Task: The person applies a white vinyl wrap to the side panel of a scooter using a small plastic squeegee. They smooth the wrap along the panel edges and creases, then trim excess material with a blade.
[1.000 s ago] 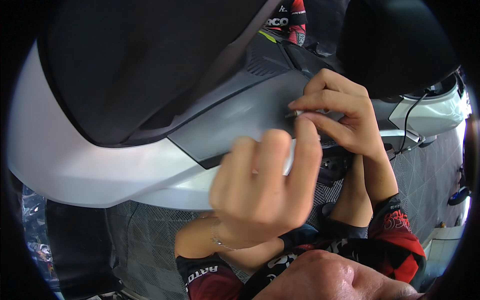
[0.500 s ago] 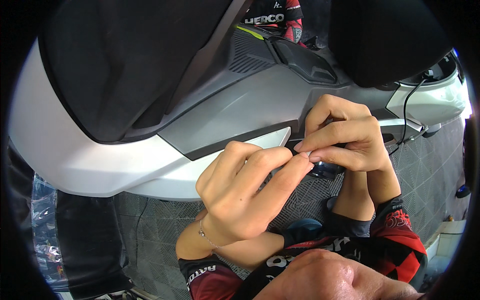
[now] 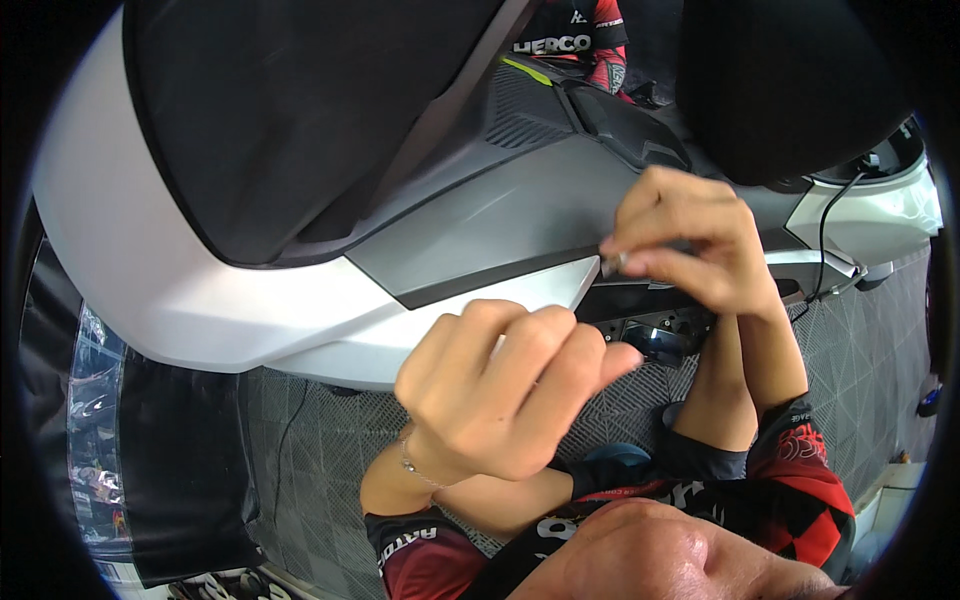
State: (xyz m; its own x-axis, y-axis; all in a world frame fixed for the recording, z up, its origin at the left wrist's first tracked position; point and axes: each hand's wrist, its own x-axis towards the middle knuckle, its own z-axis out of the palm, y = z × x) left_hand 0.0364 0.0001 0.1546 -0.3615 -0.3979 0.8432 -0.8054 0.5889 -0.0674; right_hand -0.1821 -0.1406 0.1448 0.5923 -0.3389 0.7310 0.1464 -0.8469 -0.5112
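Working from the near edge outward, I see my left hand [image 3: 510,390] loosely curled below the bodywork, fingers bent inward and holding nothing that I can make out; a thin bracelet circles its wrist. Beyond it, my right hand [image 3: 690,240] is pinched narrow, thumb and forefinger closed on a small dark metal fastener [image 3: 612,263], too small for me to say whether it is a screw or a clip. The fastener sits at the seam where the glossy white curved plastic side panel [image 3: 200,270] of the scooter meets the matt grey angular trim panel [image 3: 500,215], right at the end of the narrow black strip dividing them. Just under the right hand, an open black recess [image 3: 655,325] shows dark fittings inside.

As I judge it, the fastening work is in mid-course: the fastener is at the seam but not visibly seated, so the panel joint is not yet finished. Both panels look clean, smooth and unscratched. Farther off lie the dark seat edge [image 3: 300,110], a black cable [image 3: 822,240] hanging by the white rear bodywork, and the grey patterned tile floor [image 3: 860,360].
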